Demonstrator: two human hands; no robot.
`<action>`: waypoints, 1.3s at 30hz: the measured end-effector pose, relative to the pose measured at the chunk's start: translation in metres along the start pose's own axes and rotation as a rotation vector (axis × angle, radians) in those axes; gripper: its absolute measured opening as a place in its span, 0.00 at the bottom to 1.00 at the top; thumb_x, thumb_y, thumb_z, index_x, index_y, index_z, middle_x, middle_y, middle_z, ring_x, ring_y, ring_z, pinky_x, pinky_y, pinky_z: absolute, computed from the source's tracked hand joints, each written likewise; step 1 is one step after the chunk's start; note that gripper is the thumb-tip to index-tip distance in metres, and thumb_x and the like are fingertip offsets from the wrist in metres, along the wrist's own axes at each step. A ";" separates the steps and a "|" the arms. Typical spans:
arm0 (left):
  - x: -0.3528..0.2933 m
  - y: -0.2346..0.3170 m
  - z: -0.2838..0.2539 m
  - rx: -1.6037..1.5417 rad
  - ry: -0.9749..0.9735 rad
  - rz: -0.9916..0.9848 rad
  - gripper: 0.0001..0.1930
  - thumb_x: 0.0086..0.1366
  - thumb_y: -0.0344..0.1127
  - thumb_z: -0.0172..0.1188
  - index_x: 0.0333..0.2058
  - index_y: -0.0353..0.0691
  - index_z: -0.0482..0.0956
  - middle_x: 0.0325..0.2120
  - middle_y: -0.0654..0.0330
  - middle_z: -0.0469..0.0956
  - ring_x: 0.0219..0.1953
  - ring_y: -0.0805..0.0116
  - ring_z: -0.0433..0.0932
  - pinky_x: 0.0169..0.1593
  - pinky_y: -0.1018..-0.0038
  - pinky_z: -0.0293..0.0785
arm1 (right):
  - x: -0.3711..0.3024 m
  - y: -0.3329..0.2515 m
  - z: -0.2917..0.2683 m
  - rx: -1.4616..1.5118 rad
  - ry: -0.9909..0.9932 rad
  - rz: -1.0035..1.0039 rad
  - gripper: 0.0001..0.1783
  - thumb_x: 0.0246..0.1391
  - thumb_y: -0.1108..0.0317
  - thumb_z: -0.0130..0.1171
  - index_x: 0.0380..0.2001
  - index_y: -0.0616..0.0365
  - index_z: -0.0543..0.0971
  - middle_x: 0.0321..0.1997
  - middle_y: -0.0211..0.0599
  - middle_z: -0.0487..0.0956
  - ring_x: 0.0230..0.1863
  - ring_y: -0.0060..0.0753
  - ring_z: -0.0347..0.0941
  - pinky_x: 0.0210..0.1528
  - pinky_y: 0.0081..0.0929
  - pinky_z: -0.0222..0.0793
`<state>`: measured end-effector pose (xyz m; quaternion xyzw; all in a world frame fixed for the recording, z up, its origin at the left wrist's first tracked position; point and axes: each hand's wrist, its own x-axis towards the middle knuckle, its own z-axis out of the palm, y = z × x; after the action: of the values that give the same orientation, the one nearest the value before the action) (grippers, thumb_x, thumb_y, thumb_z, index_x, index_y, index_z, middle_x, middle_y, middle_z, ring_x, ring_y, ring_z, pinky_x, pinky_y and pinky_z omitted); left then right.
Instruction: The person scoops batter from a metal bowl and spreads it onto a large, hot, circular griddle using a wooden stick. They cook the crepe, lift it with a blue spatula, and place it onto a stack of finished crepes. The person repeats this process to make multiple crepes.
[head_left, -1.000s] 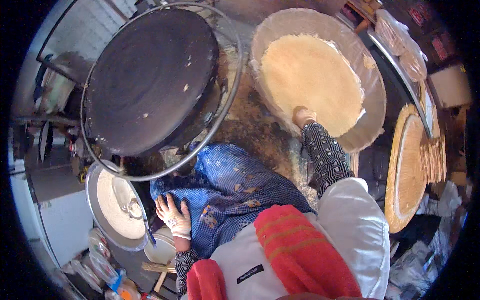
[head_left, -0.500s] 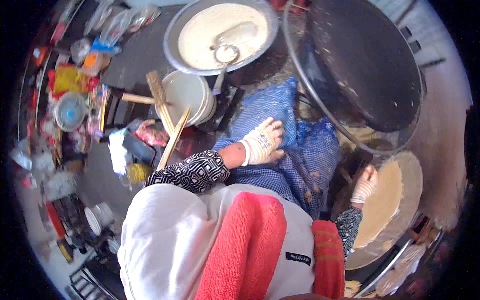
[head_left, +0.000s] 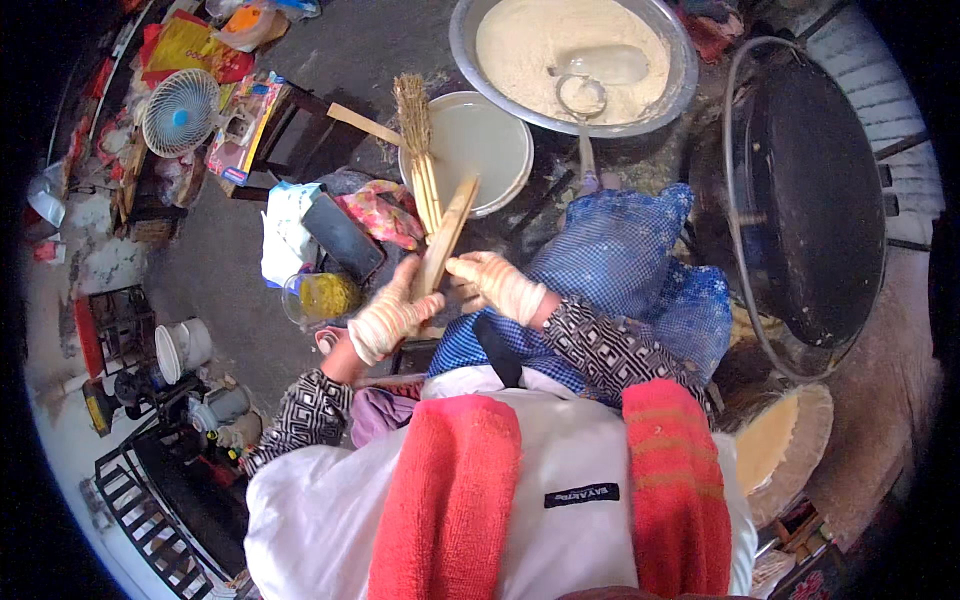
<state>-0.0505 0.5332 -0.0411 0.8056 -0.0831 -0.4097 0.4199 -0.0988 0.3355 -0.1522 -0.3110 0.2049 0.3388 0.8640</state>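
A flat wooden slat (head_left: 450, 232) leans up against a bucket (head_left: 470, 150) of pale cloudy liquid. Its lower part runs between the thumb and fingers of my left hand (head_left: 385, 320), which closes loosely round it. On the other side, my right hand (head_left: 500, 285) has its fingertips at the slat's edge, the fingers loosely bent and apart. Both hands wear pale striped gloves with bare fingertips. A straw brush (head_left: 413, 115) stands beside the slat, its bristles up and its lower handle partly behind the wood. Blue checked cloth (head_left: 610, 240) covers my knees.
Beyond the bucket stands a wide basin (head_left: 690, 85) of pale batter with a ladle (head_left: 583, 110). At right are a large dark round lid (head_left: 820, 200) and a griddle bearing a thin tan pancake (head_left: 768, 445). A glass jar (head_left: 325, 297) and dark phone-like slab (head_left: 345, 235) lie left.
My left hand has left the checked cloth and come to the slat. My right hand has crossed from beside the pancake to the slat's other side. The view has swung left.
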 end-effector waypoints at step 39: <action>0.462 0.154 0.053 0.994 0.487 0.356 0.10 0.58 0.47 0.63 0.38 0.61 0.87 0.46 0.54 0.76 0.53 0.48 0.68 0.58 0.55 0.63 | -0.190 -0.017 -0.069 -0.260 0.976 -0.443 0.10 0.56 0.67 0.59 0.34 0.58 0.70 0.18 0.28 0.72 0.16 0.20 0.67 0.18 0.20 0.62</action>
<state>0.2438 0.1830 -0.2157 0.9507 -0.3005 -0.0474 0.0608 -0.2272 0.1919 -0.0881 -0.5717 0.4677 -0.0123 0.6740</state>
